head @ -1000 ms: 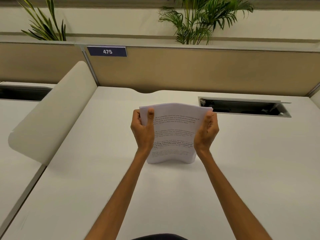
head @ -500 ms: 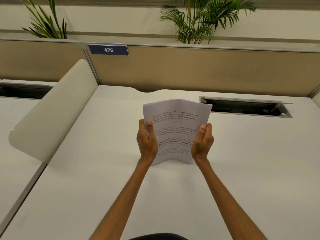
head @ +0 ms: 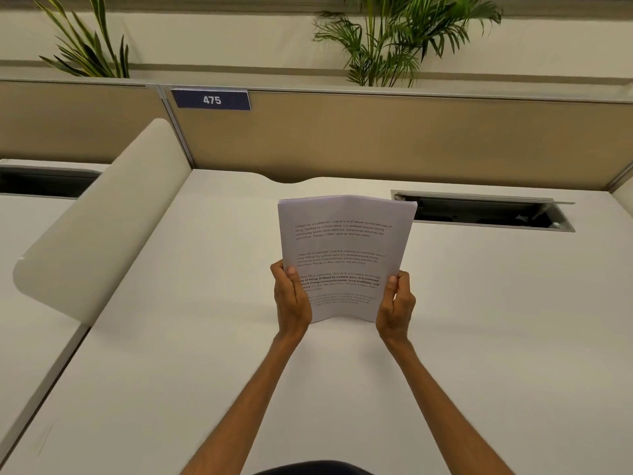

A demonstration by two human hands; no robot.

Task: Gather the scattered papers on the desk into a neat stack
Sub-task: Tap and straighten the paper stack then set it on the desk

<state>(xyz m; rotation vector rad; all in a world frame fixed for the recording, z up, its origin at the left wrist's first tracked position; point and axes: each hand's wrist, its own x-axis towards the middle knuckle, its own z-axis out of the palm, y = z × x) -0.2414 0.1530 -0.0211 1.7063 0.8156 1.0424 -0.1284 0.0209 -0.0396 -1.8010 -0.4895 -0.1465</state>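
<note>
Head view: your left hand (head: 292,296) and right hand (head: 395,305) gripped the papers' (head: 344,248) lower side edges; light, floppy, they likely slipped unless pinched

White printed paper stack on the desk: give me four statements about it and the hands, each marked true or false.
1. Both hands hold the white printed paper stack. True.
2. The stack lies flat on the white desk. False: it stands upright, its bottom edge at the desk.
3. The left hand and right hand grip its lower side edges. True.
4. Loose sheets lie scattered around the stack. False: none show on the desk.
</note>
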